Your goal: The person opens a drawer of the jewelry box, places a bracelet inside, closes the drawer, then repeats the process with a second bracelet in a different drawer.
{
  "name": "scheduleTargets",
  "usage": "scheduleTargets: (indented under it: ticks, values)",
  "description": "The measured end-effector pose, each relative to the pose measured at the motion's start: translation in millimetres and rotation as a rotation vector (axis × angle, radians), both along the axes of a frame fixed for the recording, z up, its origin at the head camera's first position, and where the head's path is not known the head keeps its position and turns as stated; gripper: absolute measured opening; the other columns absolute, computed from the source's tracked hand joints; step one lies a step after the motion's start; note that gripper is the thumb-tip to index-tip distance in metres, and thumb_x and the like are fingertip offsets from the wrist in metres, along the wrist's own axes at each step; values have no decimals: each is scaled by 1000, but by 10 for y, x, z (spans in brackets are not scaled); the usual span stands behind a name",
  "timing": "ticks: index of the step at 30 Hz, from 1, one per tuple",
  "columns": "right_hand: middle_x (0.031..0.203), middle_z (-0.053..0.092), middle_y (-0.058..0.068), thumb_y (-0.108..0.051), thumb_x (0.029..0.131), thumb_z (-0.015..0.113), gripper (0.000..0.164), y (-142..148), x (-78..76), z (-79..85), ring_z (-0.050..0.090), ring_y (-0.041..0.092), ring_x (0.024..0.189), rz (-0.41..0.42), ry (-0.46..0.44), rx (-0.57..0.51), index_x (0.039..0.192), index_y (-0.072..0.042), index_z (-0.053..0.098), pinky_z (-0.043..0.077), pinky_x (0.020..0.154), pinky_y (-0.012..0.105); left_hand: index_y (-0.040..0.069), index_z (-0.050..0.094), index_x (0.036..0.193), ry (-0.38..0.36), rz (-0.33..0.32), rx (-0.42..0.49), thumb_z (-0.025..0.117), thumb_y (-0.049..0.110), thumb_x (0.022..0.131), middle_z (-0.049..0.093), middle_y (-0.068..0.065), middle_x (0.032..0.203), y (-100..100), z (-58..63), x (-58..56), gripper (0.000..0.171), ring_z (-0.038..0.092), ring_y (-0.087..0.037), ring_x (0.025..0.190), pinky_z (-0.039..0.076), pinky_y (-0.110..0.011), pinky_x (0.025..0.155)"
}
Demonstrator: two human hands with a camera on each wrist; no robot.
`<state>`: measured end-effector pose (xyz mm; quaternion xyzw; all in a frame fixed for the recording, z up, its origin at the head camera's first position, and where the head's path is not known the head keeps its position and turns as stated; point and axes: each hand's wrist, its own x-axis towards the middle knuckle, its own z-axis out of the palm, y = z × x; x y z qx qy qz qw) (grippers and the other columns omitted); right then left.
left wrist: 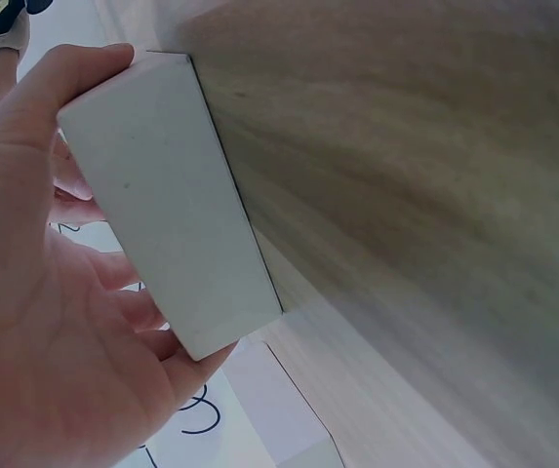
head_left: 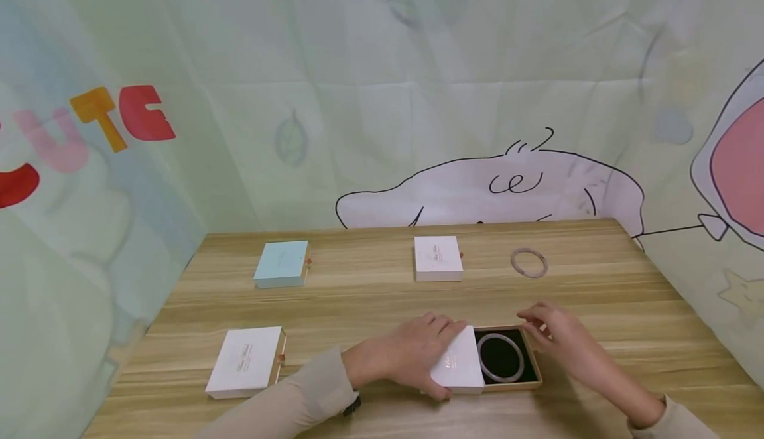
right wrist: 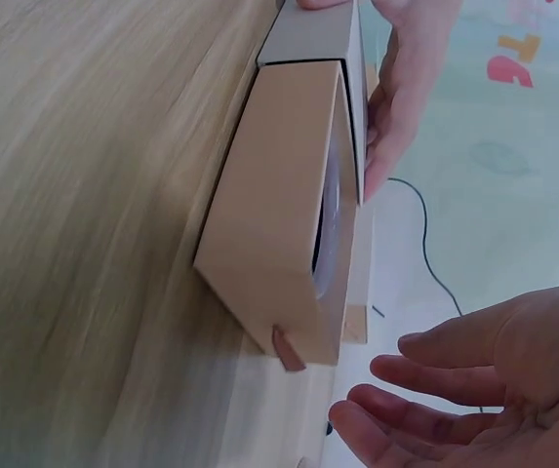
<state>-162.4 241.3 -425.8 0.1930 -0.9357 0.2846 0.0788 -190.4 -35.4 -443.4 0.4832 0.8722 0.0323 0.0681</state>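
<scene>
A white drawer box stands on the table with its tan drawer pulled out to the right. Inside the drawer, a pale bangle lies on black lining. My left hand grips the white sleeve of this box, thumb on the near side and fingers on the far side; the left wrist view shows the sleeve's white end between them. Just off the drawer's right end, my right hand hovers with loosely bent fingers and holds nothing. A small brown ribbon tab sticks out from the drawer's end.
Another bangle lies on the wooden table at the back right. A smaller white box stands left of it, and a light blue box at the back left. One more white box sits beside my left forearm.
</scene>
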Motion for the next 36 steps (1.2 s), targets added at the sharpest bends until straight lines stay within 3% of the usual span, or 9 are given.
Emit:
scheduleTargets:
  ticks: [8, 14, 21, 27, 36]
  values:
    - [78, 59, -2, 8, 85, 71, 8, 119, -34, -104, 54, 7, 68, 6, 38, 26, 91, 6, 73, 50, 59, 25, 6, 30, 154, -6, -2, 3, 73, 62, 79, 48, -5, 140, -8, -5, 1, 103, 45, -16, 118, 39, -25, 99]
    - [78, 67, 3, 9, 81, 74, 7, 190, -50, -177, 61, 12, 69, 47, 76, 39, 84, 3, 73, 52, 61, 28, 6, 30, 154, 11, -1, -5, 73, 63, 78, 49, -6, 139, -10, 3, 9, 104, 46, -16, 118, 39, -25, 99]
    - [80, 69, 1, 2, 88, 70, 5, 255, -29, -160, 56, 3, 69, 81, -174, 2, 90, 4, 72, 50, 61, 26, 6, 31, 154, 10, 5, -11, 73, 64, 78, 49, -5, 138, -3, 8, 13, 104, 46, -16, 118, 39, -26, 100]
    - [73, 65, -1, 4, 92, 63, 8, 307, -20, -193, 54, 6, 54, 150, -347, -129, 94, 10, 69, 49, 50, 27, 6, 31, 154, -14, 4, -3, 73, 62, 78, 48, -5, 140, -4, 11, 6, 103, 46, -14, 117, 40, -25, 99]
    - [65, 60, -4, 3, 95, 60, 10, 319, -24, -219, 54, 8, 51, 228, -450, -216, 90, 3, 69, 48, 48, 28, 5, 31, 154, -6, -2, -1, 73, 62, 79, 49, -6, 139, -3, 8, 5, 104, 47, -14, 118, 39, -25, 100]
